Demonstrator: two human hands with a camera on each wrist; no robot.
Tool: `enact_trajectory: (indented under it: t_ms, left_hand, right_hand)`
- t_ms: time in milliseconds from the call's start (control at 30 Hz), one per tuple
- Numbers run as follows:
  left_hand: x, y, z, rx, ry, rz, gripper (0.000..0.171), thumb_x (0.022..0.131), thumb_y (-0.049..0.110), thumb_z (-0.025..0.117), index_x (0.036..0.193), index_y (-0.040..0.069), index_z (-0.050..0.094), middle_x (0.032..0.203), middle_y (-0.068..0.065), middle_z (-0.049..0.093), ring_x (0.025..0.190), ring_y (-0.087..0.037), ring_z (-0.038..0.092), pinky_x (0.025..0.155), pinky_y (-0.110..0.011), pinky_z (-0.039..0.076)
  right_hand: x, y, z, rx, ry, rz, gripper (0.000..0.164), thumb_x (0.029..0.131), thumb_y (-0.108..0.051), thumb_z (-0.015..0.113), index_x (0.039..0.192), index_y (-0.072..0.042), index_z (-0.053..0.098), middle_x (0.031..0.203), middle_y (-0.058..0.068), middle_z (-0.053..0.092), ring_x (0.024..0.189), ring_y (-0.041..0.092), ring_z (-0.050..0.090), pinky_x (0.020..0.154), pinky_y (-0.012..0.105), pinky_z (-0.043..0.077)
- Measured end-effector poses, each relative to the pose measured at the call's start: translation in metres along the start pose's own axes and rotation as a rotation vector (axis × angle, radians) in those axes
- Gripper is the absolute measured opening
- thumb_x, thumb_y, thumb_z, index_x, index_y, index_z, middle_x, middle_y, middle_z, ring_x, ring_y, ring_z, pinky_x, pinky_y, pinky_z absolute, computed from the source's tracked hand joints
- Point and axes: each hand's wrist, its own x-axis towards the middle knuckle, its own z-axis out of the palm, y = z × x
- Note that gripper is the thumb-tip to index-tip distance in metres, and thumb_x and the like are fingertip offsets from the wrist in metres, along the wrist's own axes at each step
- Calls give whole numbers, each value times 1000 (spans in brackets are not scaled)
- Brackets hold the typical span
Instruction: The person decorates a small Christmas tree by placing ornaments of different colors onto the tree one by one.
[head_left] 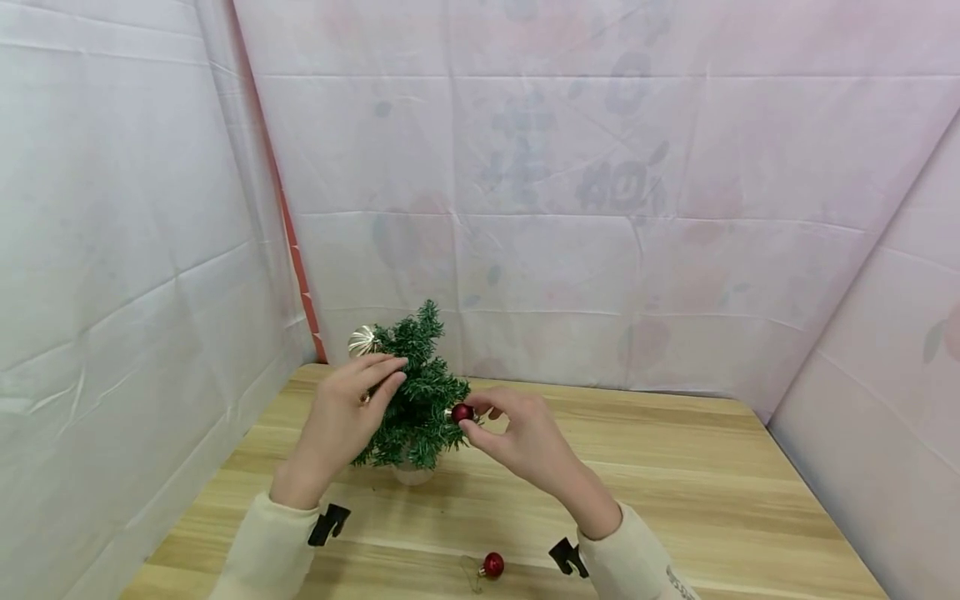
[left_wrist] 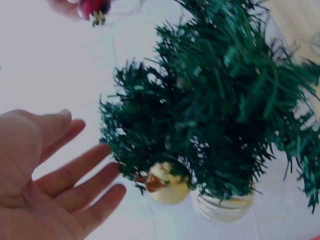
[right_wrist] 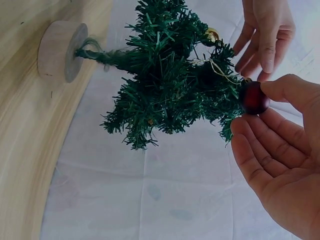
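A small artificial Christmas tree (head_left: 420, 392) on a round wooden base (right_wrist: 62, 51) stands at the table's left side. My right hand (head_left: 525, 433) pinches a dark red bauble (right_wrist: 255, 98) between thumb and fingers at the tree's right side. From the bauble's cap a thin gold string (right_wrist: 220, 71) runs toward the branches. My left hand (head_left: 347, 408) is at the tree's near left, fingers relaxed and apart, fingertips right at the branches and holding nothing. A shiny gold bauble (left_wrist: 169, 183) and a striped pale gold bauble (left_wrist: 222, 206) hang on the tree.
Another red bauble (head_left: 492, 566) with a thin loop lies on the wooden table (head_left: 675, 483) near its front edge, between the forearms. White printed cloth (head_left: 562, 267) walls in the table at the back and both sides. Black clips (head_left: 328, 525) sit at both cuffs.
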Motion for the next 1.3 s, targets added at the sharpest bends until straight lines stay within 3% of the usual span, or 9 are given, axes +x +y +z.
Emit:
enact_trajectory:
  t_ms: [200, 433, 567, 800, 1300]
  left_hand:
    - [-1, 6, 5, -18, -48, 68, 23, 96, 4, 76, 119, 5, 79, 112, -9, 79, 104, -27, 75, 87, -46, 62]
    - [-3, 8, 18, -9, -20, 142, 13, 91, 4, 80, 104, 3, 82, 101, -8, 81, 103, -32, 74, 93, -53, 59]
    - [-7, 11, 21, -26, -26, 146, 14, 90, 4, 82, 104, 4, 82, 103, -6, 81, 107, -31, 73, 95, -52, 59]
    - [-9, 12, 23, -101, -50, 155, 18, 90, 4, 82, 107, 5, 81, 104, -3, 80, 100, -19, 75, 84, -38, 63]
    - [-12, 16, 28, -105, -64, 134, 14, 90, 5, 82, 103, 5, 83, 100, -5, 82, 93, -19, 77, 80, -36, 64]
  right_hand:
    - [1, -1, -1, 2, -2, 28, 15, 94, -12, 80, 108, -12, 79, 101, 0, 81, 86, 19, 75, 80, 30, 61]
    - [4, -1, -2, -19, 9, 21, 15, 93, -13, 81, 108, -12, 79, 100, 1, 80, 88, 21, 75, 78, 31, 61]
    - [5, -1, -2, -25, 16, 10, 15, 93, -13, 81, 108, -13, 78, 98, 0, 79, 88, 18, 74, 78, 30, 61]
    - [6, 0, -2, -20, 36, -14, 16, 94, -13, 80, 110, -14, 79, 101, -2, 79, 90, 9, 72, 80, 35, 62]
    - [9, -1, -3, -24, 49, -25, 16, 93, -13, 81, 109, -13, 79, 104, -1, 79, 91, 10, 72, 80, 36, 63]
